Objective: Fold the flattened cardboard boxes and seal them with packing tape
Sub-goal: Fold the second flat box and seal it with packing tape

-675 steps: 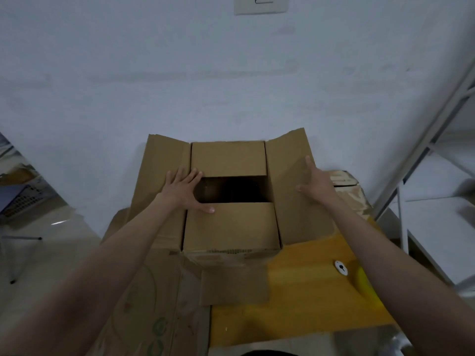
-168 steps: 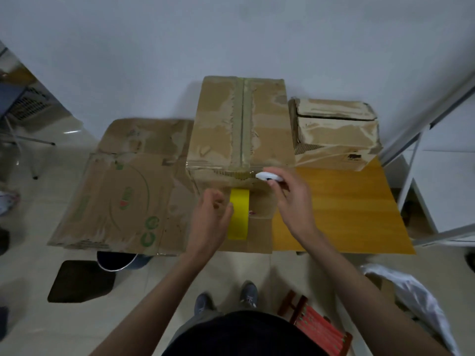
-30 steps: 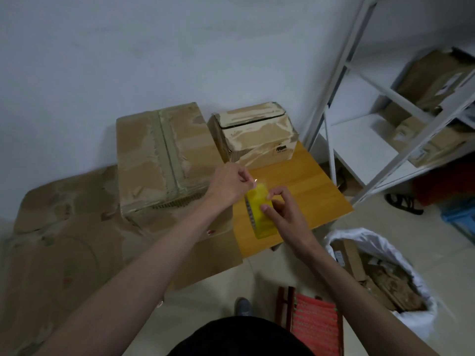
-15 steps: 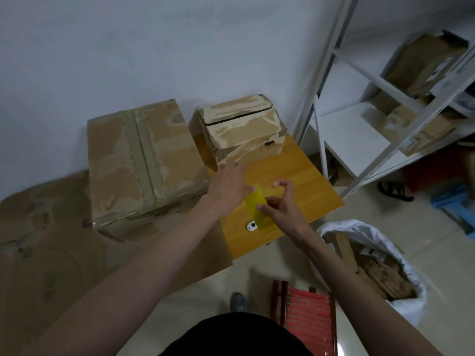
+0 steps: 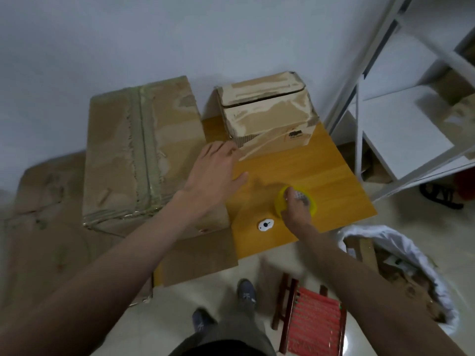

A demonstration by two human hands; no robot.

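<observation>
A yellow packing tape roll (image 5: 295, 201) is gripped on the wooden tabletop (image 5: 334, 176) by the right hand (image 5: 295, 209), while the left hand (image 5: 216, 176), fingers spread, is held nearer the taped large box (image 5: 138, 150) to its left.

Yellow tape roll (image 5: 295, 201) half covered by right hand (image 5: 295, 210); grip itself cannot be made out. Shelf rack (image 5: 401, 104) cut off by right and top edges. Flattened cardboard (image 5: 38, 227) cut by left edge, blurred. Print on small box (image 5: 270, 116) unreadable.
</observation>
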